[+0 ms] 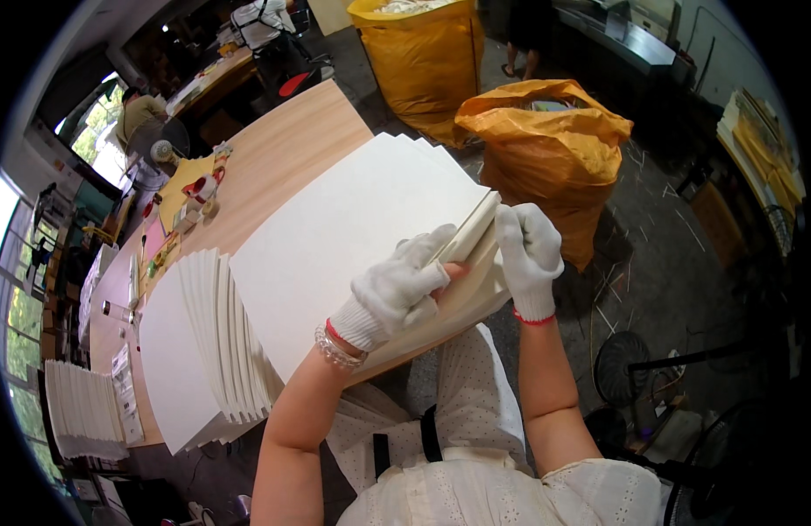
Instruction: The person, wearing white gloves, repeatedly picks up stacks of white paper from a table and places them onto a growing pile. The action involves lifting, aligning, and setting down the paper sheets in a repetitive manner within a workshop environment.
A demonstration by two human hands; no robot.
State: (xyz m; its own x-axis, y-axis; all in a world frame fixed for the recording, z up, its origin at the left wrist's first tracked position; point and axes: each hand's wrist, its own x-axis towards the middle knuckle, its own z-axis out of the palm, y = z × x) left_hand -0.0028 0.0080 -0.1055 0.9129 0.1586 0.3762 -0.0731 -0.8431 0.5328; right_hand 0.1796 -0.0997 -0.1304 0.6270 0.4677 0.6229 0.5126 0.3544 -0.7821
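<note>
A stack of large white paper sheets (353, 219) lies on the wooden table in front of me, its sheets slightly fanned at the far edge. Along the side nearest me, some sheets are raised and curl over in a narrow fold. My left hand (395, 285), in a white knit glove with a bare thumb tip, grips this curled edge, fingers over the top. My right hand (530, 250), also gloved, has its fingers curled at the right corner of the same edge, pinching the paper. Its fingertips are partly hidden.
Left of the stack sits another fanned pile of white sheets (204, 342). Two orange sacks (545, 158) stand beyond the table (291, 131), with scraps on the floor. A black fan (622, 368) is at the right. Other people are in the background.
</note>
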